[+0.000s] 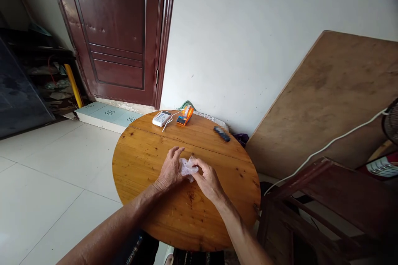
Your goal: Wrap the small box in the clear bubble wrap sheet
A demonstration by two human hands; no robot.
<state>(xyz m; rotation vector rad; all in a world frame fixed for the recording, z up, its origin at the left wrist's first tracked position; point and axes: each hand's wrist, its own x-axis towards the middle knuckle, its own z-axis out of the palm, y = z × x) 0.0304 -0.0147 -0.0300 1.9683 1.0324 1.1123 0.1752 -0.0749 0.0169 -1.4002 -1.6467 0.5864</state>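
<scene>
A crumpled piece of clear plastic film (188, 167), perhaps a small bag, is between my two hands above the middle of the round wooden table (139, 165). My right hand (209, 178) pinches the film between thumb and bent fingers from the right. On the other side, my left hand (171, 166) has its fingers stretched out and apart, with its thumb side against the film. The left thumb is mostly hidden, as is anything inside the crumpled plastic.
Toward the table's far edge lie a white power strip (161, 118) with a cord, an orange tape dispenser (185, 116) and a dark blurred object (222, 133). A wooden chair (311, 207) stands at the right, near a leaning board (329, 103). A brown door (115, 29) is behind.
</scene>
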